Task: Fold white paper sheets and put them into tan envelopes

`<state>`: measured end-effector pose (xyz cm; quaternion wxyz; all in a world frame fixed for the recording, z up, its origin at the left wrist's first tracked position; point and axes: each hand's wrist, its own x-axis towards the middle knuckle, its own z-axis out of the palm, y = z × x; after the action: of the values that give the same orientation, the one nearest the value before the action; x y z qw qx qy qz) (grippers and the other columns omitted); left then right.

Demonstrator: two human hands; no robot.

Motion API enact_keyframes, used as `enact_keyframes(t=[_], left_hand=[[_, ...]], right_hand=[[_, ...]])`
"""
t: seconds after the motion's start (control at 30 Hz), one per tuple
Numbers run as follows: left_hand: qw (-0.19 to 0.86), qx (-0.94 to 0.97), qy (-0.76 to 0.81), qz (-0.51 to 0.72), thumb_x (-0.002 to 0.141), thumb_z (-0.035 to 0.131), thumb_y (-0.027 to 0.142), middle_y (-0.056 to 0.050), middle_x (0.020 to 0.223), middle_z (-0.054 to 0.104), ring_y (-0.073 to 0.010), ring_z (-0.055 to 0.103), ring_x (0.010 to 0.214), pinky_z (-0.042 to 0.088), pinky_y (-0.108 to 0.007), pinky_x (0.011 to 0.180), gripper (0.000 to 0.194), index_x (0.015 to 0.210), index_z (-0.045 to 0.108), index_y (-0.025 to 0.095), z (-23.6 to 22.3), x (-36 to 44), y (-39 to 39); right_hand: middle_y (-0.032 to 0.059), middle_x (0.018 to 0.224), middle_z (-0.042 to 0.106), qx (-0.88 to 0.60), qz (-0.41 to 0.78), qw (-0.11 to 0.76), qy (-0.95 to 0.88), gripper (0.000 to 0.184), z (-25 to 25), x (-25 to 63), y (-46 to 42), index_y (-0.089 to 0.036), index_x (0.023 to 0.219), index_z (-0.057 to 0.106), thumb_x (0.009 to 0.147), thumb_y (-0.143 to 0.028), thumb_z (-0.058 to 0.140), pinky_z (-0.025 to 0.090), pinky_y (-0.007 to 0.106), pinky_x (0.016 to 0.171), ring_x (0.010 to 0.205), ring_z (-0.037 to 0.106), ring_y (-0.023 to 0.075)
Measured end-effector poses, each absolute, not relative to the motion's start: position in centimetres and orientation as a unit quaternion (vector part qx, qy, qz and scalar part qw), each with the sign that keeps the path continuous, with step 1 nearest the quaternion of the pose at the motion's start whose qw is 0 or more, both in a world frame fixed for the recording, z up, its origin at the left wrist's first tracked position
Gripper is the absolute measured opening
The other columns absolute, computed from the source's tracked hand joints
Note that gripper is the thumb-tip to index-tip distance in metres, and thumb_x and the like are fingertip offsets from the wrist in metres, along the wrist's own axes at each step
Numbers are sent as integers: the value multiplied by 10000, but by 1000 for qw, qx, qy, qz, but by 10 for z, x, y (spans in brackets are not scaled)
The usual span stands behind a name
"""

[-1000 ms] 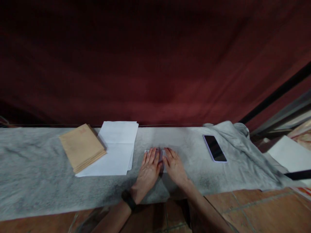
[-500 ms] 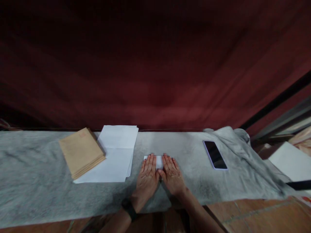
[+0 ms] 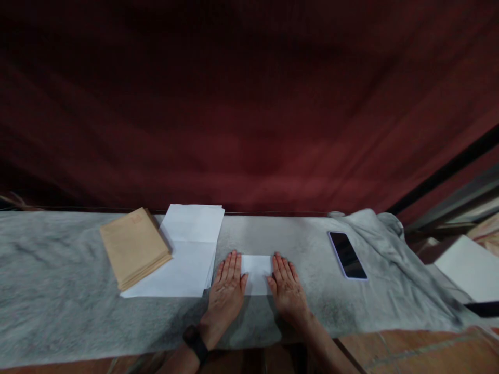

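Note:
A small white folded paper (image 3: 257, 275) lies flat on the grey cloth in front of me. My left hand (image 3: 227, 285) rests flat along its left edge, fingers straight and pointing away from me. Along the right edge lies my right hand (image 3: 287, 285), palm down, with its thumb angled in toward the paper. Neither hand grasps anything. The middle of the paper shows between the two thumbs, while its side edges are partly covered by my fingers.
Larger white sheets with a crease (image 3: 191, 259) lie to the left, partly under a stack of brown envelopes (image 3: 134, 246). A phone with a purple case (image 3: 348, 255) lies on the right of the grey cloth (image 3: 58, 291). A dark red curtain (image 3: 249, 130) hangs behind.
My hands have slid apart, left hand to the left and right hand to the right, uncovering more of the folded paper. The view has shifted slightly.

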<state>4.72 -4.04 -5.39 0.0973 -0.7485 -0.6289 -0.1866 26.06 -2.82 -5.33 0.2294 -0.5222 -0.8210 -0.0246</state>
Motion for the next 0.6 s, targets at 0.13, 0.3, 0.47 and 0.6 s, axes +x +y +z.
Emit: enact_keyframes(t=[0.13,0.3,0.47,0.6], left_hand=[[107,-735,-643,-187,993,378,294,-175,1555,403,-269,365,1456,378,-481,1164,616,1563,255,96,-58,47,-40],[112,-713,-663,-199,985,371,265,-230,1536,409,-314,352,1457,359,-521,1168,619,1550,260,37,-50,47,-36],[84,-752,-620,-208,988,363,248,-177,1572,377,-290,289,1488,316,-528,1197,620,1572,221,97,-37,63,-35],[66,-811,-552,-179,982,333,177,-169,1597,335,-253,267,1498,324,-474,1202,638,1584,145,87,-37,86,-46]], right_hand=[[136,1582,376,-520,-39,230,-822,639,-57,262,-28,-178,1604,113,1044,-343,371,347,496,1169,1435,403,295],[142,1578,378,-534,-29,240,-810,613,-60,269,-24,-177,1598,159,1047,-355,359,346,512,1170,1437,401,296],[163,1562,396,-547,14,274,-790,580,-53,257,-21,-154,1586,203,1056,-364,307,358,553,1160,1451,378,290],[107,1595,348,-500,96,258,-821,556,-40,236,-29,-211,1586,207,1053,-341,304,339,533,1185,1472,342,252]])
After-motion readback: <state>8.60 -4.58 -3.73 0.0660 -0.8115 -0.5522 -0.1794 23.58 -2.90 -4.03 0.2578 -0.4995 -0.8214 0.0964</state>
